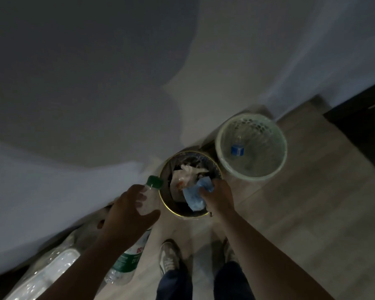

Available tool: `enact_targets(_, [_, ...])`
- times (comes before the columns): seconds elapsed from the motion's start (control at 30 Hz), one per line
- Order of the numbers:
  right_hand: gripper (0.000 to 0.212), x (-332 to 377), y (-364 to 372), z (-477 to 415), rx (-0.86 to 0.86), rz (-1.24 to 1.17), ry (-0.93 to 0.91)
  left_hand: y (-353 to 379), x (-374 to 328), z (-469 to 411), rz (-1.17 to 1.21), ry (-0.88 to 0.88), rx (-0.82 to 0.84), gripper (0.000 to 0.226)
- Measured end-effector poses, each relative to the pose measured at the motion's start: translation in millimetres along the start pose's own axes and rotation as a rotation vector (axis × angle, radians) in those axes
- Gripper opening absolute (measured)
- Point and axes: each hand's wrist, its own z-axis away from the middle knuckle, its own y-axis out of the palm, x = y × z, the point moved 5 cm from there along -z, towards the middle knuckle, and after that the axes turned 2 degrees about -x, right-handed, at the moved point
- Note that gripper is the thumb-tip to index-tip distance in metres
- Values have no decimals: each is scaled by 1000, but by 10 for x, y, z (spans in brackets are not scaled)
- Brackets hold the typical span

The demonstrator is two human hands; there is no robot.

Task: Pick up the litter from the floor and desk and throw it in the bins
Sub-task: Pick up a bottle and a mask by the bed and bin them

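Left grip: fingers and thumb curled round the upper body of a clear plastic bottle, just below its green cap; the bottle slants, cap up and towards the dark bin, green-labelled lower part showing below the wrist. Right grip: fingers closed on a crumpled blue wad, held over the near side of the dark bin's mouth; whether the wad touches the rim cannot be told. Dark bin: round, gold-edged rim, standing on the floor against the wall; holds pale crumpled litter with a reddish mark, lying beneath and beyond the blue wad. Pale green bin: round, perforated wall, lined with a clear bag, standing just beside the dark bin on its right, also at the wall; holds a second clear bottle with a blue label, lying at the bottom. Floor: light wood-look boards. Wall: plain white, with broad shadows across it. Clear plastic wrapping: glossy bundle at lower left, under the left forearm; contents unclear. Shoes: one pale laced pair, toes pointing towards the dark bin, below dark trouser legs. Dark furniture: edge only, at far right.
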Motion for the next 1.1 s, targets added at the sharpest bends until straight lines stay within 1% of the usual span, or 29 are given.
enact_targets(0.13, [54,16,217,-217,74,-96,-15,122,98,-151,-22,-17,-6,57])
enact_targets(0.17, [59,21,244,-252,85,-78,-28,149,114,-181,-23,-23,-12,57])
enact_targets(0.2, [58,31,267,-275,111,-43,-48,177,124,-205,-24,-28,-14,58])
enact_targets(0.27, [40,37,270,-273,165,-42,-91,233,120,-229,-19,-35,-7,58])
enact_targets(0.3, [34,22,246,-258,176,-37,-112,260,108,-236,-18,-33,-2,59])
enact_targets(0.4, [38,-69,54,-182,162,44,-169,328,30,-274,-24,-20,11,59])
enact_targets(0.53, [38,-324,-336,-95,153,220,-163,415,-153,-352,-41,-24,1,58])
enact_targets(0.63, [39,-515,-660,-30,172,316,-166,483,-378,-409,-48,-22,-62,55])
enact_targets(0.77, [40,-745,-1135,71,159,321,-132,653,-854,-500,17,6,-108,50])
enact_targets(0.83, [40,-862,-1345,126,153,327,-120,769,-1140,-548,32,40,-134,52])
enact_targets(0.9, [37,-975,-1541,178,130,301,-106,891,-1429,-583,60,54,-150,59])
enact_targets(1.0, [35,-1118,-1794,242,97,263,-88,1089,-1814,-627,171,74,-165,61])
enact_targets(1.1, [39,-1268,-1986,299,68,225,-59,1270,-2116,-681,276,71,-202,59])
